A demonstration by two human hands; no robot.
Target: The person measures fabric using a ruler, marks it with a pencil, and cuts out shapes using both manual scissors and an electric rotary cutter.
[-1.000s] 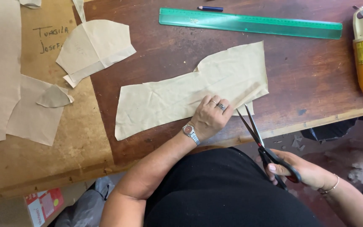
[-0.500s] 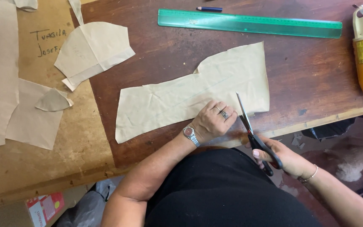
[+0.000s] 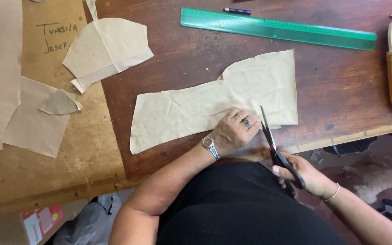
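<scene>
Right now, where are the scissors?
In the head view, the scissors are in the right hand at the table's near edge, blades on the beige fabric beside the left hand.

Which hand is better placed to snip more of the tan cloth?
Probably the right hand: it grips the black-handled scissors, whose blades reach into the tan cloth piece. The left hand lies flat, pinning the cloth to the wooden table.
</scene>
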